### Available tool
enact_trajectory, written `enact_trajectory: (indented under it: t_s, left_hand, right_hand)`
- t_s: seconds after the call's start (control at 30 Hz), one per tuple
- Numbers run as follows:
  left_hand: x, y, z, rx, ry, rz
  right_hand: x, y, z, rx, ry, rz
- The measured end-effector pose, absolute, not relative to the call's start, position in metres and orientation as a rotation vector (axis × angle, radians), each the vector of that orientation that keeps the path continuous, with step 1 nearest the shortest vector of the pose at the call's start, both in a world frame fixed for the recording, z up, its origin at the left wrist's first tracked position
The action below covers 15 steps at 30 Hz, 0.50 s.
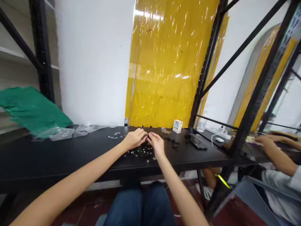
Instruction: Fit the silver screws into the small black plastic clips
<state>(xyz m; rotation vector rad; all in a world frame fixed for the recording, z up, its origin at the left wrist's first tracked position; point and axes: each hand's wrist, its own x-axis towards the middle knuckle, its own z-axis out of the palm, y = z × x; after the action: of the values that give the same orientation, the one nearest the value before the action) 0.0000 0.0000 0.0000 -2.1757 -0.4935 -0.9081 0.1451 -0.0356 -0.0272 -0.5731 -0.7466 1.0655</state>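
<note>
My left hand (135,138) and my right hand (156,142) meet fingertip to fingertip above a heap of small dark and silvery parts (141,152) on the black table (70,150). Both hands have their fingers curled and pinched together around something too small to make out. A few more silvery parts (114,136) lie scattered just left of my left hand.
Clear plastic bags (70,131) and a green cloth (30,108) lie at the left. A small carton (177,126) and a black phone (197,141) sit at the right. Another person's arms (276,150) work at the far right, beyond a black rack post (254,103).
</note>
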Motion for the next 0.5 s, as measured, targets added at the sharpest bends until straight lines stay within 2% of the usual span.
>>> enact_trajectory:
  t_s: [0.5]
  left_hand:
    - [0.0003, -0.004, 0.0014, -2.215, -0.501, -0.983]
  right_hand:
    - [0.1461, -0.0403, -0.0229, -0.571, -0.739, 1.08]
